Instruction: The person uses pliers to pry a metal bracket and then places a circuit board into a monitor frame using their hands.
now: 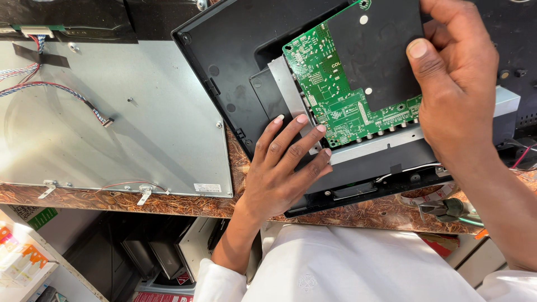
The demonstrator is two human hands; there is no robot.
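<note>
Your left hand (282, 168) lies flat, fingers spread, pressing black cover (235, 61) so it stays put. Your right hand (456, 92) grips green board (335, 95) at right edge, over cover, middle of bench.

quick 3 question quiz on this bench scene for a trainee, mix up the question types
1. True or false: the left hand lies flat, fingers spread, on the black back cover.
2. Which hand grips the green circuit board? A) left B) right C) neither
3. Fill in: the grey metal panel with red and blue wires lies to the ____ of the cover.

Key:
1. true
2. B, the right hand holds it at its edge
3. left
</note>
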